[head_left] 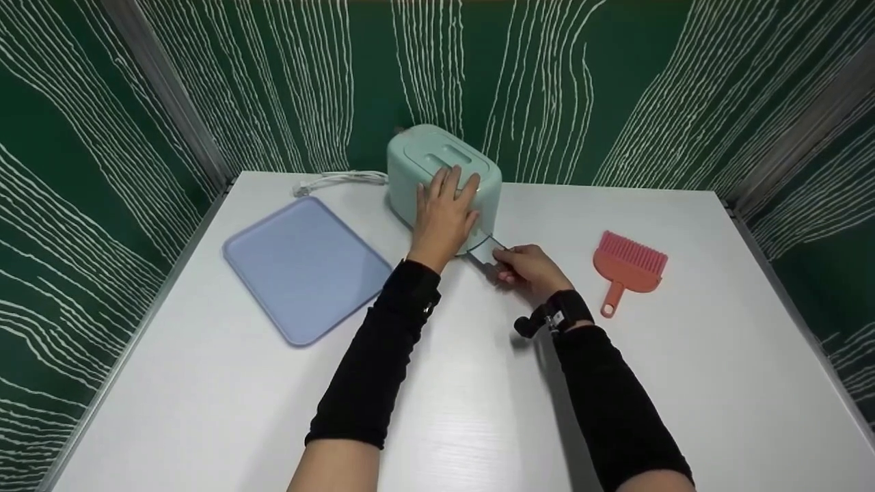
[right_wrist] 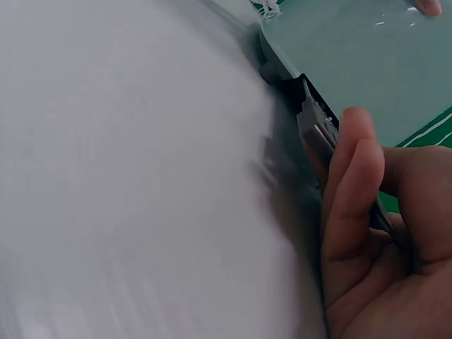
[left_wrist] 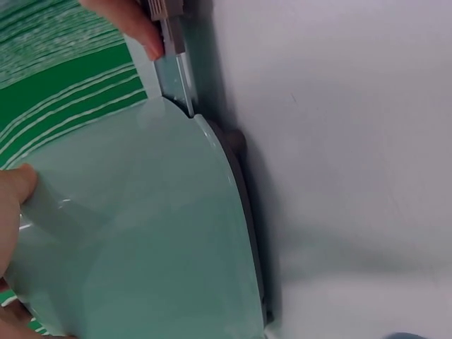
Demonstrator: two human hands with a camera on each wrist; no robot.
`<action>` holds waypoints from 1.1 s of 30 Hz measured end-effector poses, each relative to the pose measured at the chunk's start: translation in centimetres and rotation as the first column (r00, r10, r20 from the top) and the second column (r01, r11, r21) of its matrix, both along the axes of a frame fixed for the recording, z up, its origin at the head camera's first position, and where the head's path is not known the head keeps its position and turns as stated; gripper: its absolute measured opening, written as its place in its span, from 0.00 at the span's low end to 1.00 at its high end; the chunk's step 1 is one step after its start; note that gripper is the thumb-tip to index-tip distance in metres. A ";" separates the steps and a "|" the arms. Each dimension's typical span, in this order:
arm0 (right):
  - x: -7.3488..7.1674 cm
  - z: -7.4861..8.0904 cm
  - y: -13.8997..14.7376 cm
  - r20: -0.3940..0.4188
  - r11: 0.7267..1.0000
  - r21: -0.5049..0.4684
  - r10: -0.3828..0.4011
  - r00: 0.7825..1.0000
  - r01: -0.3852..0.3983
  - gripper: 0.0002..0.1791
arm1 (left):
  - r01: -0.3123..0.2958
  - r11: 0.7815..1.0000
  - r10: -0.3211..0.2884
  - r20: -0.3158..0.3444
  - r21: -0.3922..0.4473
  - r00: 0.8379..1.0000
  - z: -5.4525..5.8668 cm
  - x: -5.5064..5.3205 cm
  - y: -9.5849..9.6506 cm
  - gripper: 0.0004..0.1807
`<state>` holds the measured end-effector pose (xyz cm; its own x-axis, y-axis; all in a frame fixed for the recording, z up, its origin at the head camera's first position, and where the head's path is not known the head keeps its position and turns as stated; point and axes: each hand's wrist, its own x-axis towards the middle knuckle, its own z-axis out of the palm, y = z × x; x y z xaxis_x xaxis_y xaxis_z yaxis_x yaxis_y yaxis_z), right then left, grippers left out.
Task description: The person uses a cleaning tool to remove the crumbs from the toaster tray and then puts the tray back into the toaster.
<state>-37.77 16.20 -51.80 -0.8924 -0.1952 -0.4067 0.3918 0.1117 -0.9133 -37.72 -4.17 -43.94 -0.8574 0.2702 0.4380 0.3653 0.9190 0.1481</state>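
A mint-green toaster with two slots on top stands at the back of the white table. My left hand rests on it with spread fingers, over the top edge and the near end. In the left wrist view the thumb touches the glossy green wall. From the foot of that near end a flat crumb tray sticks partway out; its inner part is hidden inside the toaster. My right hand pinches the tray's outer end, where a grey piece shows beside the curled fingers.
A blue-grey rectangular tray lies on the table at the left. A white cord runs left behind it from the toaster. Right of my right hand lies an orange-red dustpan with a pink brush. Green walls enclose the table.
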 end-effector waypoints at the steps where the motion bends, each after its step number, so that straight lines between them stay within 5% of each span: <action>1: 0.1 0.0 0.1 0.003 1.000 0.000 0.002 1.000 -0.002 0.13 | 0.000 1.000 0.000 0.003 -0.001 1.000 0.0 0.0 0.0 0.32; 15: 1.0 -0.2 1.8 -0.006 0.995 -0.046 0.084 0.996 -0.084 0.12 | 0.026 0.999 -0.025 -0.007 0.034 1.000 -0.1 0.2 -0.4 0.31; 33: 2.1 -0.4 3.7 -0.025 0.994 -0.049 0.096 0.995 -0.098 0.12 | 0.049 0.997 -0.050 0.015 0.066 0.999 0.0 0.2 -0.2 0.31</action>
<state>-35.71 19.91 -52.21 -0.8771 -0.3009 -0.3743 0.3606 0.1020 -0.9271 -37.51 -4.35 -43.92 -0.8510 0.2831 0.4423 0.4068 0.8880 0.2143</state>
